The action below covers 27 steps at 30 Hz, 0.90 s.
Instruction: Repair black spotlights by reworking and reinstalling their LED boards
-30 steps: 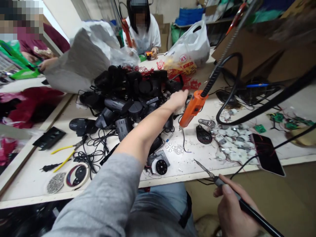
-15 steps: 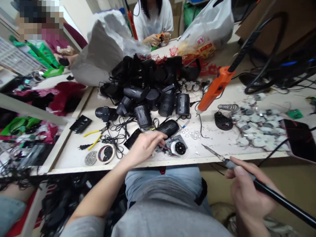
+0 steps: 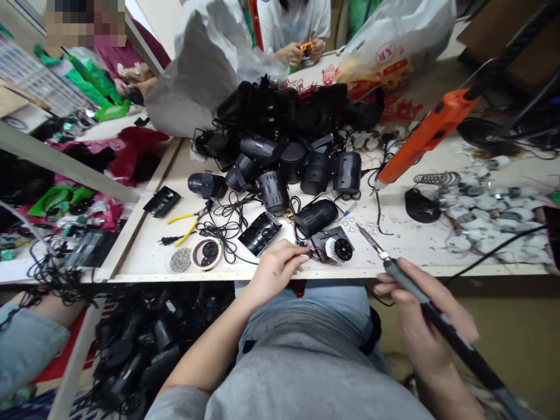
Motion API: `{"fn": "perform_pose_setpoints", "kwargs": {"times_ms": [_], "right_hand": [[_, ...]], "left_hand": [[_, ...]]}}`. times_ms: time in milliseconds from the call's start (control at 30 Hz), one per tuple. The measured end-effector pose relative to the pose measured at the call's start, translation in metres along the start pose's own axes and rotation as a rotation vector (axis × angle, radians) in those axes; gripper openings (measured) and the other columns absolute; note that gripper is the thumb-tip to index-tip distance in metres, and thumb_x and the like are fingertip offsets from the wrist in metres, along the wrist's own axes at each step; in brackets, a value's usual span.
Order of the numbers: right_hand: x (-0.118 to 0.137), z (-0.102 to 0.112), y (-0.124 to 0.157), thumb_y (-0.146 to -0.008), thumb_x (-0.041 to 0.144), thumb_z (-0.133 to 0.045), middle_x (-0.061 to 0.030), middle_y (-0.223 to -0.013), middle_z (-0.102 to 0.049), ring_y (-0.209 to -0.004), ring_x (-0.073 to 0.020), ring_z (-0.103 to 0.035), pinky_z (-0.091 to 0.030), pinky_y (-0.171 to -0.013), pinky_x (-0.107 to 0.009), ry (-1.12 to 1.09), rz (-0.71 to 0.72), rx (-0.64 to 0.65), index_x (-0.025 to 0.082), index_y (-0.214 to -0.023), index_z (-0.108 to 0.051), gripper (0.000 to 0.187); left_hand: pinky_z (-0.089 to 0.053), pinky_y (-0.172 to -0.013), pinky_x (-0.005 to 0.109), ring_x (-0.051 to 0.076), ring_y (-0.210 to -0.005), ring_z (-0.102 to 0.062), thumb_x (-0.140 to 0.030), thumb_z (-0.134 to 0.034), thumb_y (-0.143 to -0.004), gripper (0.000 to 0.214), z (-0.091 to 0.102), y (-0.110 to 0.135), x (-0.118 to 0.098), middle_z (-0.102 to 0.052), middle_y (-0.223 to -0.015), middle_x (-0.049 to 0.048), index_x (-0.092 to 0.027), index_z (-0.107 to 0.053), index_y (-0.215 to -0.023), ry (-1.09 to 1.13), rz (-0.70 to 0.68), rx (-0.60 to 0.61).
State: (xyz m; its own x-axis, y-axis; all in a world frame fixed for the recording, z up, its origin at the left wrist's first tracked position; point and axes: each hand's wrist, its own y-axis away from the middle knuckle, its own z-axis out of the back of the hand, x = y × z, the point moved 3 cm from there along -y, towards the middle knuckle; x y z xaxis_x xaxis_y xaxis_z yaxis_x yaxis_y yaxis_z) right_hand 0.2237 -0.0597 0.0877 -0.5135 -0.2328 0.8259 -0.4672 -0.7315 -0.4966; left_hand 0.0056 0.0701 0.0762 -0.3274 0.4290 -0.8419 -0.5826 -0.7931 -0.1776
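My right hand (image 3: pixel 422 321) is closed around a soldering iron (image 3: pixel 400 274), its bare tip pointing up and left over the table. My left hand (image 3: pixel 277 269) rests near the table's front edge, thumb and fingertips pinched at a thin red wire (image 3: pixel 312 251). That wire runs beside a small assembly with a white body and a black round disc (image 3: pixel 343 249). Just behind lies a black rounded housing (image 3: pixel 315 217). An open black shell (image 3: pixel 261 233) sits left of the fingertips. Small clear pieces (image 3: pixel 365 224) are scattered close to the iron's tip.
An orange electric screwdriver (image 3: pixel 431 134) hangs at right above a black base (image 3: pixel 422 205) and many white motor-like parts (image 3: pixel 485 213). Black housings (image 3: pixel 273 189) are heaped behind. Yellow-handled pliers (image 3: pixel 188 224), a tape roll (image 3: pixel 206 254) and screws (image 3: pixel 179 259) lie left. Another person's hands (image 3: pixel 291 53) work opposite.
The soldering iron has risen and moved in over the table toward the assembly. My left hand has drawn back from over the parts and now pinches at the wire. The camera view has shifted.
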Motion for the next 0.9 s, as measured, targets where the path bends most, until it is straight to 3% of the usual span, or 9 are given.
{"fn": "perform_pose_setpoints", "kwargs": {"times_ms": [100, 200, 367, 500, 700, 800, 900], "right_hand": [[0.015, -0.020, -0.005, -0.091, 0.010, -0.066, -0.0019, -0.095, -0.077, -0.074, -0.0144, -0.074, -0.063, -0.071, -0.028, 0.011, 0.174, 0.135, 0.029, -0.131, -0.065, 0.044], [0.027, -0.038, -0.011, -0.089, 0.006, -0.066, -0.0029, -0.095, -0.077, -0.080, -0.0152, -0.074, -0.063, -0.074, -0.027, 0.095, 0.249, 0.212, 0.025, -0.123, -0.068, 0.039], [0.029, -0.050, -0.015, -0.090, 0.009, -0.065, -0.0026, -0.094, -0.076, -0.080, -0.0164, -0.074, -0.063, -0.076, -0.030, 0.094, 0.168, 0.186, 0.024, -0.117, -0.068, 0.031], [0.017, -0.043, -0.011, -0.091, 0.012, -0.066, -0.0031, -0.096, -0.076, -0.083, -0.0169, -0.074, -0.063, -0.081, -0.032, 0.127, 0.115, 0.159, 0.023, -0.117, -0.068, 0.028], [-0.009, -0.014, 0.003, -0.095, 0.018, -0.062, -0.0041, -0.094, -0.076, -0.077, -0.0165, -0.073, -0.063, -0.078, -0.034, 0.191, 0.040, 0.092, 0.023, -0.116, -0.069, 0.023], [-0.017, -0.009, 0.007, -0.091, 0.015, -0.067, -0.0044, -0.097, -0.075, -0.080, -0.0171, -0.073, -0.062, -0.077, -0.034, 0.229, 0.133, 0.065, 0.024, -0.125, -0.065, 0.035], [-0.027, -0.017, 0.005, -0.089, 0.020, -0.072, -0.0084, -0.107, -0.074, -0.093, -0.0208, -0.073, -0.063, -0.081, -0.036, 0.290, 0.173, 0.124, 0.024, -0.138, -0.056, 0.051]], "left_hand": [[-0.059, -0.068, 0.024, 0.015, -0.074, -0.070, -0.038, -0.066, -0.095, 0.024, -0.011, 0.001, 0.000, -0.072, -0.086, 0.0048, -0.018, -0.074, -0.106, 0.243, 0.145, -0.014], [-0.059, -0.064, 0.023, 0.014, -0.067, -0.071, -0.038, -0.065, -0.095, 0.022, -0.019, 0.003, -0.005, -0.072, -0.079, 0.0029, -0.017, -0.072, -0.097, 0.322, 0.213, -0.011], [-0.054, -0.060, 0.023, 0.014, -0.065, -0.068, -0.028, -0.061, -0.097, 0.016, -0.018, 0.002, -0.019, -0.072, -0.075, 0.0024, -0.018, -0.073, -0.091, 0.165, 0.077, -0.010], [-0.053, -0.065, 0.025, 0.015, -0.073, -0.068, -0.030, -0.062, -0.097, 0.018, -0.018, 0.000, -0.024, -0.074, -0.081, 0.0045, -0.019, -0.075, -0.090, 0.078, -0.023, -0.060], [-0.045, -0.054, 0.024, 0.012, -0.059, -0.058, -0.027, -0.068, -0.092, 0.016, -0.038, 0.000, -0.027, -0.065, -0.070, 0.0017, -0.018, -0.074, -0.081, -0.039, 0.005, -0.173], [-0.052, -0.071, 0.031, 0.019, -0.082, -0.063, -0.025, -0.069, -0.090, 0.011, -0.046, 0.001, -0.032, -0.069, -0.091, 0.0074, -0.019, -0.075, -0.082, -0.215, -0.074, -0.290], [-0.052, -0.086, 0.039, 0.025, -0.102, -0.062, -0.023, -0.069, -0.089, 0.010, -0.052, -0.001, -0.034, -0.069, -0.111, 0.0107, -0.020, -0.073, -0.081, -0.328, -0.165, -0.336]]}}
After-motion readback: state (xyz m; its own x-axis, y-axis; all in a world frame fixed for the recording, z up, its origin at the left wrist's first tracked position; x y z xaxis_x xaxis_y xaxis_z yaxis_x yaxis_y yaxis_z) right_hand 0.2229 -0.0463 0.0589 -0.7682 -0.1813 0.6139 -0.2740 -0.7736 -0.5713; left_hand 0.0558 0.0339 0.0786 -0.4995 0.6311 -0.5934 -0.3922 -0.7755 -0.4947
